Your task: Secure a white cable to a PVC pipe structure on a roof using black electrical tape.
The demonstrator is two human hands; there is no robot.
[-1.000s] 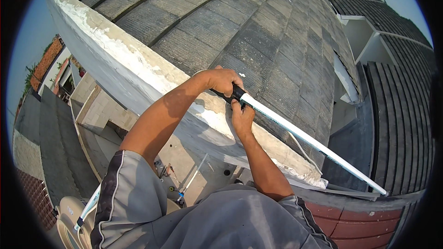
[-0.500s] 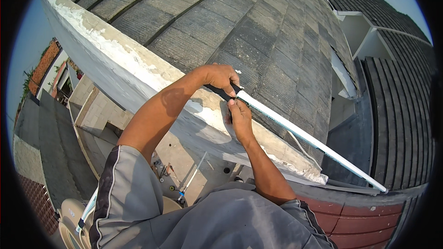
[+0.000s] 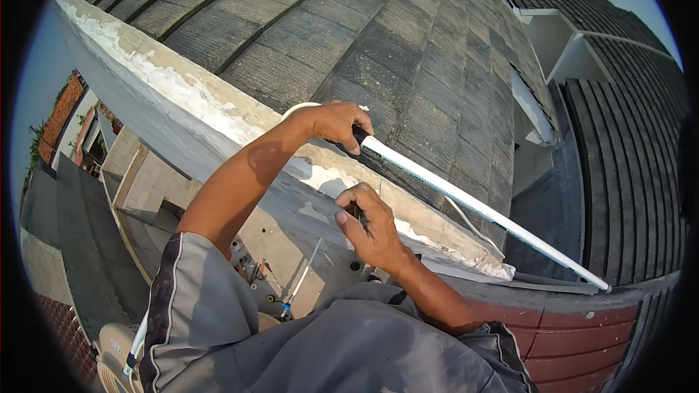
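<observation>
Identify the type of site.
Likely a residential rooftop edge, outdoors: dark roof tiles, a ledge with patchy white coating, and an orange roof beyond.

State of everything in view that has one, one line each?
White pipe: slanting, upper end left
Black section: at pipe's upper end, partly covered
Left hand: gripping black section
Right hand: off pipe, fingers curled, contents unclear
Wall top: white coating patchy
Roof tiles: weathered, in rows

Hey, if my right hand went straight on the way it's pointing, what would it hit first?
Probably the white-patched wall edge, up and left of your right hand, though depth is unclear and it might pass over toward your left forearm.
</observation>
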